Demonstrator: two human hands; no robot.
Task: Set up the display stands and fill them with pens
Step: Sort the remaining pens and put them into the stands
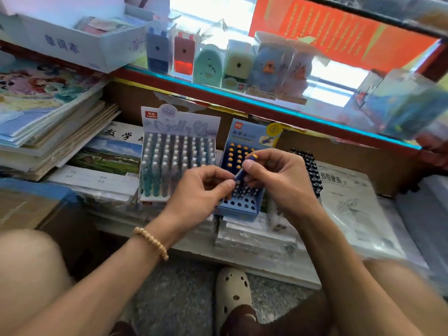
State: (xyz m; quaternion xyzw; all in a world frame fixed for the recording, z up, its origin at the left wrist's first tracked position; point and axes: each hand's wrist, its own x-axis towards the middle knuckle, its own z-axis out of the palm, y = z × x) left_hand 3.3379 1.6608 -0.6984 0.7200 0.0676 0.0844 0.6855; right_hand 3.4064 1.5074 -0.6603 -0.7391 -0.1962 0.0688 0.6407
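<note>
Both hands, left (203, 187) and right (274, 175), pinch one blue pen (242, 171) just above the blue stand (238, 209).

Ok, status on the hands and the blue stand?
Both hands, left and right, pinching one blue pen. Blue stand part-filled, front holes empty. Nothing blocking.

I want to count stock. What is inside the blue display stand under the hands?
In the blue display stand, yellow-capped pens fill the back rows and the front holes are empty. The left hand and right hand, holding one pen, cover the middle.
</note>
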